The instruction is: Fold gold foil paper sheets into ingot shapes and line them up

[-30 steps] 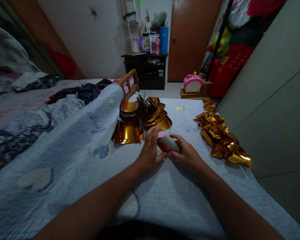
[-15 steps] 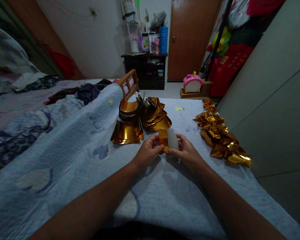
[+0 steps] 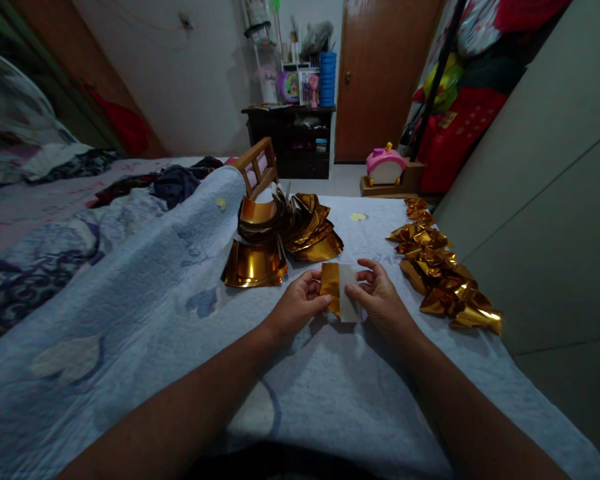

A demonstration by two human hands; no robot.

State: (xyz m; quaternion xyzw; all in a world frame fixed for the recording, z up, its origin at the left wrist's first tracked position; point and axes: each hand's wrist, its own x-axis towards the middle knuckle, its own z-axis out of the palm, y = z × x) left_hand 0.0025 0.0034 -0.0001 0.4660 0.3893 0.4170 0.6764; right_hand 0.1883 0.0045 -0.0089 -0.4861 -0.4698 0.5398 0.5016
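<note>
A sheet of gold foil paper (image 3: 331, 285), partly folded so that its white back shows on the right, is held between my two hands over the bed. My left hand (image 3: 300, 303) pinches its gold left edge between thumb and fingers. On the white part lies the thumb of my right hand (image 3: 380, 303), with fingers behind the edge and the index finger raised off it. Just beyond my left hand sits a fanned pile of gold foil sheets (image 3: 257, 261). To the right of my right hand runs a row of folded gold foil pieces (image 3: 437, 283).
A blue quilt (image 3: 170, 360) with heart patterns covers the bed and rises in a ridge at left. Behind the foil pile stands a wooden bed rail (image 3: 257, 167). A pink toy (image 3: 386, 167) rests beyond the far edge, and a pale cabinet (image 3: 550, 200) borders the right side.
The foil sheet now faces me more fully, with more white showing and its lower edge reaching nearer. My right index finger has lifted, and its thumb has shifted up onto the white part.
</note>
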